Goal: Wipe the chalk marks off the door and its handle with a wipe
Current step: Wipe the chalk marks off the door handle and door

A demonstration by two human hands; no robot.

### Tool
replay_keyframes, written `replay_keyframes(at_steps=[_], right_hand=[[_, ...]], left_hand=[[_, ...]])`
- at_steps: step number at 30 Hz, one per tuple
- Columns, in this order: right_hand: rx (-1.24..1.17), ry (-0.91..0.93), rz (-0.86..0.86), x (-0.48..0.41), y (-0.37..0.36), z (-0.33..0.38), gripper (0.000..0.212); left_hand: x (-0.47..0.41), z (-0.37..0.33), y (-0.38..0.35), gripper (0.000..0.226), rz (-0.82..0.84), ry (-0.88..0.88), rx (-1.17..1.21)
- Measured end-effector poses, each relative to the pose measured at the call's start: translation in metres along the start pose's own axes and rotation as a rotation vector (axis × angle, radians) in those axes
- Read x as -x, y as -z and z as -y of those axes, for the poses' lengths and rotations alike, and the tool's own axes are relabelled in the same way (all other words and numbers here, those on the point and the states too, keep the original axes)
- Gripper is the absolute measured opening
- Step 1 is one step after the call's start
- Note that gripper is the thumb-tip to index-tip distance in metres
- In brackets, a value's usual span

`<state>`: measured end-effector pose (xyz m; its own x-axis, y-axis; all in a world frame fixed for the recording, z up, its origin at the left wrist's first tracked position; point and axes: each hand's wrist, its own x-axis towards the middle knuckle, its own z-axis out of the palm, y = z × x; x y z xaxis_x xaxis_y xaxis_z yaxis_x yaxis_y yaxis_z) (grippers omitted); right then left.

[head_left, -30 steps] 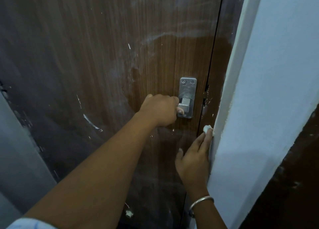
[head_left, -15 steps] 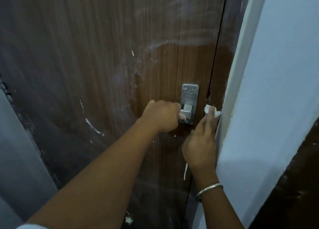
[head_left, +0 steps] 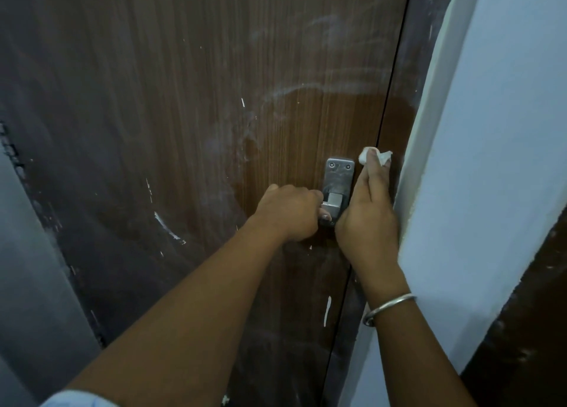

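A brown wooden door (head_left: 190,106) fills the view, smeared with pale chalk haze and short white streaks. Its metal handle plate (head_left: 337,176) sits near the door's right edge. My left hand (head_left: 290,212) is closed around the handle lever, which is mostly hidden under my fingers. My right hand (head_left: 368,219) lies flat against the door's right edge, just right of the plate. Its fingertips pinch a small crumpled white wipe (head_left: 376,155) level with the top of the plate.
A pale blue wall corner (head_left: 478,167) juts out right beside my right hand. A dark door frame strip (head_left: 402,81) runs between door and wall. A grey wall (head_left: 27,284) is at the left. White streaks (head_left: 167,227) mark the lower door.
My right hand has slid up along the door's right edge with the wipe, from below the handle plate to level with its top. My left hand stays on the handle.
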<state>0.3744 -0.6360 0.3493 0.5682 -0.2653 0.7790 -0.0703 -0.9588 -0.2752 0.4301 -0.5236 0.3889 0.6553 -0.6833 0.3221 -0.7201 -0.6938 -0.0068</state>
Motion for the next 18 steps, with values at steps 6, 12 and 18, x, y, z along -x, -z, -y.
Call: replay_keyframes(at_steps=[6,12,18], right_hand=[[0.087,0.136,0.214,-0.016,0.024,0.016,0.055],[0.238,0.235,0.315,-0.032,0.026,0.033,0.056],[0.273,0.174,0.135,-0.062,0.032,0.043,0.067]], left_hand=[[0.003,-0.003,0.003,0.024,0.018,0.017,-0.039],[0.015,0.003,0.002,0.032,-0.08,-0.033,-0.107],[0.036,0.039,0.013,0.032,-0.246,-0.031,-0.002]])
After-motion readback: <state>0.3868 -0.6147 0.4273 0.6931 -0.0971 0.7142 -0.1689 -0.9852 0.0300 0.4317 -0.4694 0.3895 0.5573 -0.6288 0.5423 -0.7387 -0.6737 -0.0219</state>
